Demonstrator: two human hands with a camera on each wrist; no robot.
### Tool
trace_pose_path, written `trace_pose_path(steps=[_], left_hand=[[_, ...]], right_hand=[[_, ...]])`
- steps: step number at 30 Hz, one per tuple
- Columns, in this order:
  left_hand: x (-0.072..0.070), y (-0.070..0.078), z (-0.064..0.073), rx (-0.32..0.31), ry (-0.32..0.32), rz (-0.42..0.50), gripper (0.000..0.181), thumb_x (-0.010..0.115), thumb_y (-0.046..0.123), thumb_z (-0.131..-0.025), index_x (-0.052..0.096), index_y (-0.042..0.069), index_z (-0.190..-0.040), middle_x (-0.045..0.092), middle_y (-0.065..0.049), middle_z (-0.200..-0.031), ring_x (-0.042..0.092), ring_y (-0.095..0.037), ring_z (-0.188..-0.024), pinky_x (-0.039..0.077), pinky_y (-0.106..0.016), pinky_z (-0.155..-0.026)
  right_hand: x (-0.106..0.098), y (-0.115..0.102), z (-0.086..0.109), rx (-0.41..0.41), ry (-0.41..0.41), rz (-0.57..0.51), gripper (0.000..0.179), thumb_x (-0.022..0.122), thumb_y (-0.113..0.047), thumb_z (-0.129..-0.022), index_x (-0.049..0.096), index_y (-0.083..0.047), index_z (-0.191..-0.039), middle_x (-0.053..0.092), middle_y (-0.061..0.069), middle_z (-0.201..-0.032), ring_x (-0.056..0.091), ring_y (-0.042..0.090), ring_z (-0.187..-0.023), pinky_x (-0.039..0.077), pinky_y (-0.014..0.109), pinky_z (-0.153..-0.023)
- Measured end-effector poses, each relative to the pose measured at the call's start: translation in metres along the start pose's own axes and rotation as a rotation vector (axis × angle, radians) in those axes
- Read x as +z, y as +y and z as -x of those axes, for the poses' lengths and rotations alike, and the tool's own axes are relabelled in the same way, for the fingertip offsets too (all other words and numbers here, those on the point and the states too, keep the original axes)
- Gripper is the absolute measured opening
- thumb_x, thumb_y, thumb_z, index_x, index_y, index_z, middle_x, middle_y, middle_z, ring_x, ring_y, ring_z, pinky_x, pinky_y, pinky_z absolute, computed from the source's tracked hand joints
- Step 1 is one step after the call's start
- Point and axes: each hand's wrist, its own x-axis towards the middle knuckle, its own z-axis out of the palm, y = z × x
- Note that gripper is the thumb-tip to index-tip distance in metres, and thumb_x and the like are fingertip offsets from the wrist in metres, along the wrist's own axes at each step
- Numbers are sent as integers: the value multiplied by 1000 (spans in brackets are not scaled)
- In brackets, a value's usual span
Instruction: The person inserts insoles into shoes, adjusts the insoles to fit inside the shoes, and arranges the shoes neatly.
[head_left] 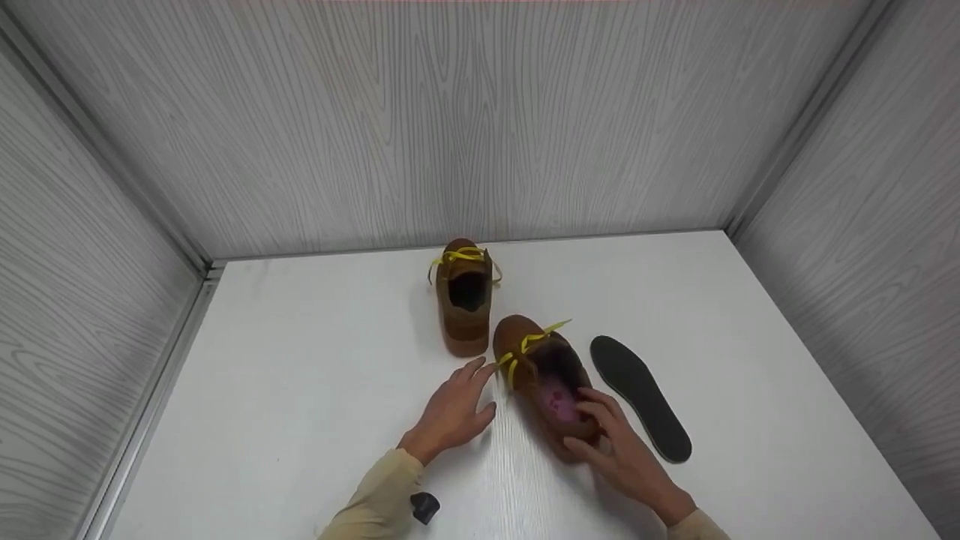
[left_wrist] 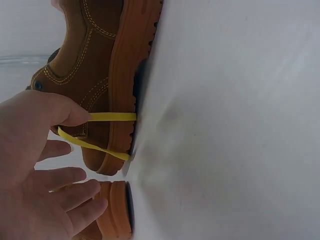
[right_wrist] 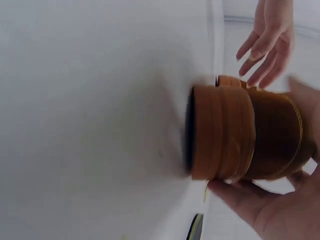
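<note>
A brown shoe [head_left: 544,424] with yellow laces and a pink-patterned insole [head_left: 559,401] inside lies angled on the white table. My right hand [head_left: 619,457] grips it at the heel; in the right wrist view, the fingers straddle the heel [right_wrist: 272,135] on both sides. My left hand [head_left: 454,409] is by the shoe's left side, fingers spread and relaxed. In the left wrist view its thumb overlaps the yellow lace [left_wrist: 112,117]. Farther back stands the matching brown shoe [head_left: 466,330], heel toward me.
To the right of the nearer shoe lies a flat black insole [head_left: 641,394]. Grey wood-grain panels [head_left: 375,127] enclose the white table [head_left: 300,360] at the back and both sides. A small black object [head_left: 425,508] shows beside the left sleeve.
</note>
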Motion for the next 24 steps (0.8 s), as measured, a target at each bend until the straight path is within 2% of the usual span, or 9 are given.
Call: trace_pose_path(steps=[3,6,11,15,19,24], left_hand=[[0,4,-3,5,37,23,53,60,27,-92,45,7,-139,44,-10,-141,43,-25,-127,37,-41,-102],[1,10,-8,-4,88,75,47,60,27,-92,50,6,-133,50,-8,-130,50,-21,-118,42,-38,-98],[4,26,-18,-53,166,271,36,59,41,-92,53,11,-111,54,-1,-103,56,-18,-94,49,-32,-80],[10,37,-25,-85,198,382,41,62,52,-87,48,16,-98,51,2,-85,51,-13,-77,42,-27,-63],[23,43,-30,-129,196,469,43,67,53,-83,48,15,-90,47,2,-76,46,-10,-70,38,-27,-59],[35,47,-31,-217,171,563,38,71,45,-81,51,14,-85,47,4,-73,47,-12,-70,39,-28,-59]], right_hand=[[-10,8,-3,-3,30,-125,39,57,-22,-97,50,-13,-134,41,-1,-143,41,17,-128,45,44,-92],[-21,20,-10,-13,94,-127,38,54,-17,-98,49,-11,-135,47,5,-138,46,20,-124,44,45,-93],[-42,42,-20,68,201,94,31,60,-21,-95,58,-8,-124,50,7,-133,46,21,-124,38,42,-99],[-54,56,-24,152,203,236,37,64,-25,-92,57,-7,-124,45,13,-136,43,32,-126,37,50,-97],[-59,63,-27,257,153,338,59,68,-37,-88,50,-1,-131,40,22,-137,41,44,-122,40,59,-89],[-62,64,-29,417,71,458,95,68,-58,-79,36,7,-139,34,29,-134,36,50,-120,45,61,-79]])
